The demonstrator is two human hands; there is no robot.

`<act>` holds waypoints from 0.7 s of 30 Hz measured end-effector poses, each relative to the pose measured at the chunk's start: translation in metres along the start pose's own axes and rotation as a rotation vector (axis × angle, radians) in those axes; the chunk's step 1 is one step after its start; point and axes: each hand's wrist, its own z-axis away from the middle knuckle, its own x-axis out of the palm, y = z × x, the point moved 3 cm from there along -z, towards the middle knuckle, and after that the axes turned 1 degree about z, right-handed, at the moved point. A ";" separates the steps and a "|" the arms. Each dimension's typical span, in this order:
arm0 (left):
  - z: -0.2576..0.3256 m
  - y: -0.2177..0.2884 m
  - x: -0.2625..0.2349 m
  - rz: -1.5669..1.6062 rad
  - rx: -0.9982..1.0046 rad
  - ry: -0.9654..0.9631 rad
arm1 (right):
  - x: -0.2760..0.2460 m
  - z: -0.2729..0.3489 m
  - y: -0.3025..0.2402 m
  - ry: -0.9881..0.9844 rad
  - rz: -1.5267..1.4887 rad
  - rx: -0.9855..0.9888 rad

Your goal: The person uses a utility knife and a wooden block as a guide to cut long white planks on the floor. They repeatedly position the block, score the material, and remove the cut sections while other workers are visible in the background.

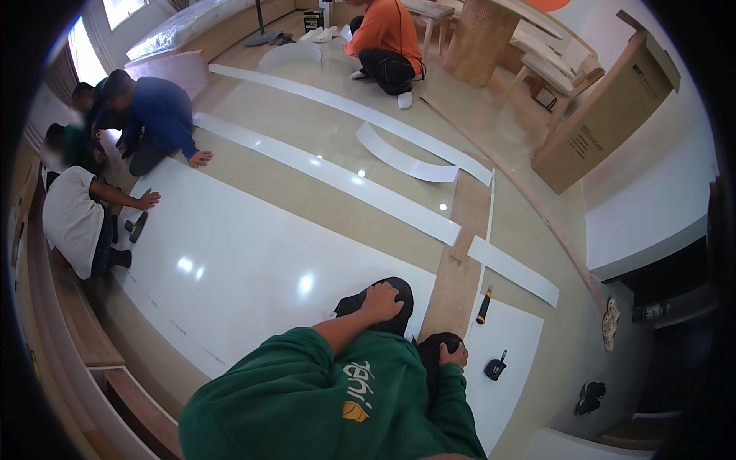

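Note:
My left hand (381,302) rests on my left knee, its fingers spread over the black cloth and holding nothing. On my right knee lies my right hand (454,355), fingers laid over it and partly out of sight. Beneath and ahead of me is a large glossy white sheet (253,238). A wooden board (447,295) runs along its right edge. To the right, a black-and-yellow utility knife (484,307) and a black tape measure (496,366) lie on a smaller white sheet (523,330).
Long white strips (330,170) and a curled strip (399,159) lie on the tiled floor. Several people crouch at far left, near a dark hand tool (137,227); a person in orange (391,38) squats at the back. A tall cardboard box (606,115) stands at right, shoes (611,323) below.

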 end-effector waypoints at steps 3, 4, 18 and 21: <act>-0.001 -0.001 0.002 -0.006 0.027 0.059 | 0.001 -0.002 0.002 0.014 0.005 -0.011; -0.003 -0.003 0.002 0.037 0.028 0.066 | -0.002 0.000 0.000 -0.002 0.005 -0.007; -0.194 -0.083 -0.306 0.127 -0.016 0.576 | 0.000 -0.005 0.009 0.006 -0.033 -0.031; -0.210 -0.066 -0.369 0.100 -0.066 0.634 | 0.002 -0.005 0.004 -0.002 0.002 -0.016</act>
